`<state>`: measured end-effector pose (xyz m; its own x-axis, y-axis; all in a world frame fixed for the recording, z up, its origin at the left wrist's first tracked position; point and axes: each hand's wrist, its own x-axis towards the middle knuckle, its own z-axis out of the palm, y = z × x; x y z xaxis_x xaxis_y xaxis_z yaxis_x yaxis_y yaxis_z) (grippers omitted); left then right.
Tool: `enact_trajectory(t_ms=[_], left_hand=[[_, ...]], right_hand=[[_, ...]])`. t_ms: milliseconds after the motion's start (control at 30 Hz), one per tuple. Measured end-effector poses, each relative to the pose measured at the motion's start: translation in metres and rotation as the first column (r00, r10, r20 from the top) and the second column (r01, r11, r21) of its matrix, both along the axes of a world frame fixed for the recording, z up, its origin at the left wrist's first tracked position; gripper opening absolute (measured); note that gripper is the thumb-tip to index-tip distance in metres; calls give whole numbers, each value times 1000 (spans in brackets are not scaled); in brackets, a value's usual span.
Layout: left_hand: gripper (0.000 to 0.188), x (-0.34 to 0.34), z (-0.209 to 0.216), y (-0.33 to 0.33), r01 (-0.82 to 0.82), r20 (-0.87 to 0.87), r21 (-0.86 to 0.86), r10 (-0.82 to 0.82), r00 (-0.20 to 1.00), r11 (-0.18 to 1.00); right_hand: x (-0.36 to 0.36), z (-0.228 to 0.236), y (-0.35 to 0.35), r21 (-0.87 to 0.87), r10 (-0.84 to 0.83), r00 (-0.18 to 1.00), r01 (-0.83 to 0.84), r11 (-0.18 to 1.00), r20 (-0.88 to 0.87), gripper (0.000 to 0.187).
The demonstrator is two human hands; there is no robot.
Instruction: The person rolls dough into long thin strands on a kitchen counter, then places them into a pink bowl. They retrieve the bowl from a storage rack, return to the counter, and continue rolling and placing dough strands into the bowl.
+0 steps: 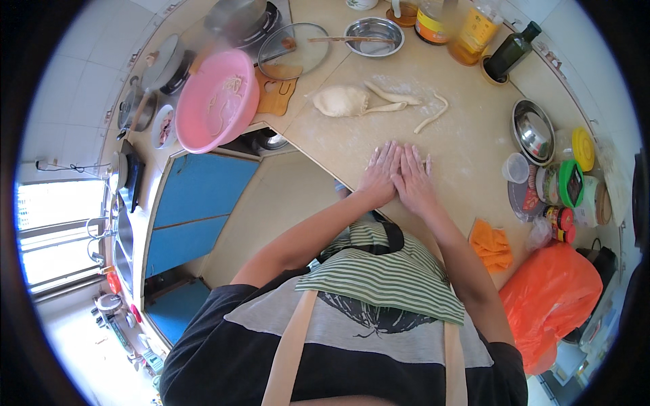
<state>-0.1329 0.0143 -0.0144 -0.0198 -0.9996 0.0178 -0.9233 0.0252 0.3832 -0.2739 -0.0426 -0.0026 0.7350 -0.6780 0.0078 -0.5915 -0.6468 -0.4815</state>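
My left hand [380, 174] and right hand [414, 174]: spread flat, side by side on beige floured counter [474, 145], probably dusted against sticking; anything underneath, I cannot tell. Ahead: pale rounded dough lump [338, 101]; thin, curved off-white dough strip [432, 122].

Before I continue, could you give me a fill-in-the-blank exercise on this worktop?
The left hand and right hand lie palms ____ at the worktop.
The big basin is coloured ____.
Wooden ____ rest across the steel bowl beyond the dough lump.
The crumpled cloth is coloured ____.
Missing words: down; pink; chopsticks; orange.
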Motion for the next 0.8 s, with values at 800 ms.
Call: enact_trajectory(t_ms=[800], left_hand=[[72, 18, -1, 21, 8, 94, 20, -9, 996, 1000]], right_hand=[[-39, -5, 1, -114, 10, 986, -29, 993, -167, 64]])
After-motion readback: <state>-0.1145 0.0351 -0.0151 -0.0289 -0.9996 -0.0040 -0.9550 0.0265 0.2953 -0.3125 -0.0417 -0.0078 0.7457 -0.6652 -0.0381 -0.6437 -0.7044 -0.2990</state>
